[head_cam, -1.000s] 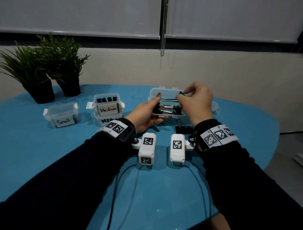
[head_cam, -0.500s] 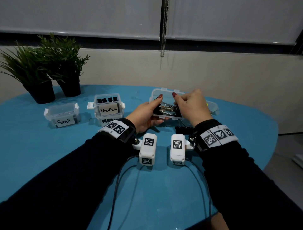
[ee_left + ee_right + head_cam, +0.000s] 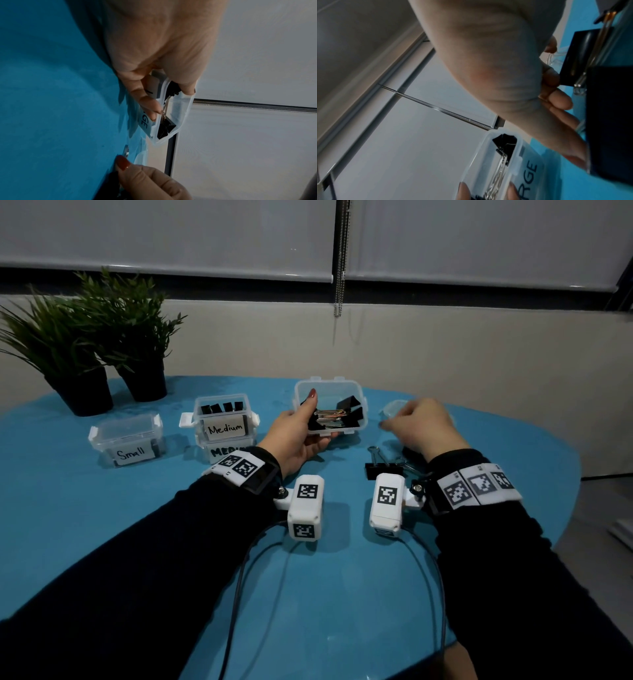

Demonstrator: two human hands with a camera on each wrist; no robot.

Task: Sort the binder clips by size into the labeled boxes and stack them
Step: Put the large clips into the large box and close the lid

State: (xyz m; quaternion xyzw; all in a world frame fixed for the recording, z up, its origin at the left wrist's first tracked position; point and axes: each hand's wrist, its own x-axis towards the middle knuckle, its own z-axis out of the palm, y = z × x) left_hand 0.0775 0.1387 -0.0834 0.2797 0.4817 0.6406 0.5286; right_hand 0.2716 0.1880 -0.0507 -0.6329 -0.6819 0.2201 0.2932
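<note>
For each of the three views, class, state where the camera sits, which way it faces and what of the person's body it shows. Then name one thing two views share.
Head: on the head, facing forward and down at the table; shows both sleeves, left hand, right hand.
Left wrist: along the left hand to the Large box.
Right wrist: under the right hand toward loose clips.
Shared: the Large box, in all three.

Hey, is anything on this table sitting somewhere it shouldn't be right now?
Yes. Loose binder clips lie on the blue table by the right hand, outside any box. The open Large box, held tilted by the left hand, has no lid on.
</note>
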